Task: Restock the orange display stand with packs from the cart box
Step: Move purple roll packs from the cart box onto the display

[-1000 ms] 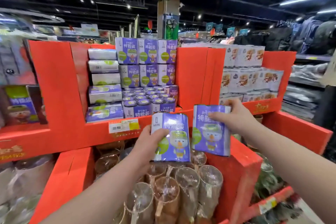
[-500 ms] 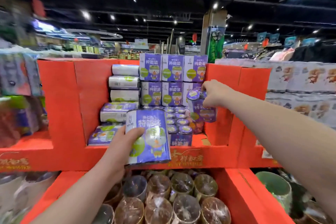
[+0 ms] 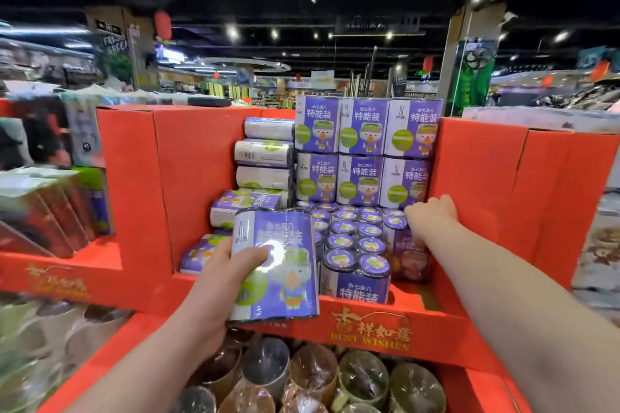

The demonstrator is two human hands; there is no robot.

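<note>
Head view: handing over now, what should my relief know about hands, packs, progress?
Left hand grips a purple pack before the orange display stand, not yet shelved.
Right hand rests on the right-end pack, standing in the compartment by the wall; grip unclear.
Done: that pack is in. Left: release it, shelve the held one, fetch more. Cart box not in view.

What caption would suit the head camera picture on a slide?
Restocking the orange display stand: the left hand holds one purple pack; the right hand rests on a second pack inside.
</note>
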